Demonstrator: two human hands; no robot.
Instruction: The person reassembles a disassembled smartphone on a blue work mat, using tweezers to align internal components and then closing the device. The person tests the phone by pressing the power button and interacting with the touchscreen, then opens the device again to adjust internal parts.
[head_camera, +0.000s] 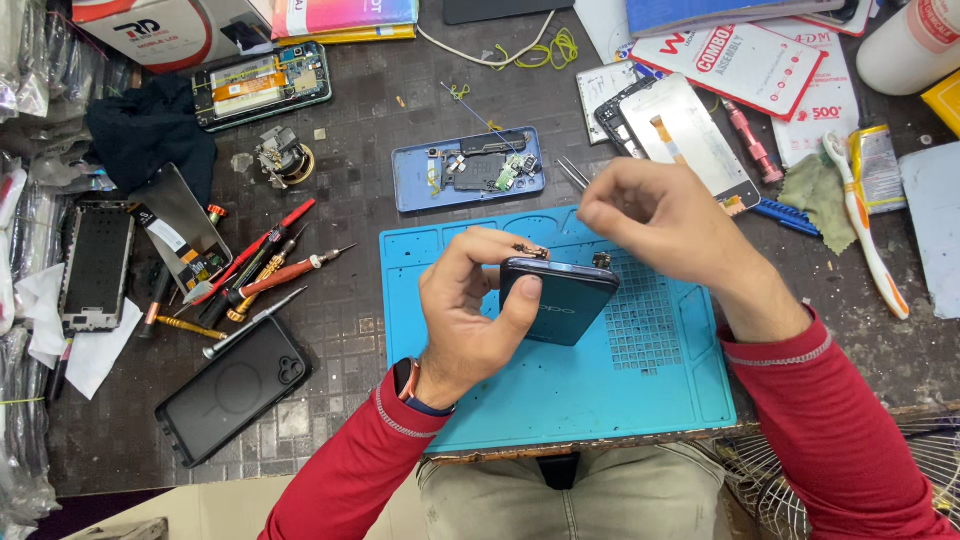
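Left hand (470, 310) is closed around a dark blue phone (556, 298), thumb pressed on its back, holding it tilted above the blue repair mat (560, 390). The phone's long axis runs from lower left up to the right, its top edge pointing toward the right hand (660, 215) — the nearer hand to that end. The right hand's grip is pinched on slim metal tweezers (573, 171), tips sticking up and away; whether they hold a part, I cannot tell. A small component (602, 260) sits just at the phone's top edge. Count on the tabletop (350, 330): one blue back cover (420, 185) beyond the mat, one black case (235, 390) left, roughly four screwdrivers (265, 275).
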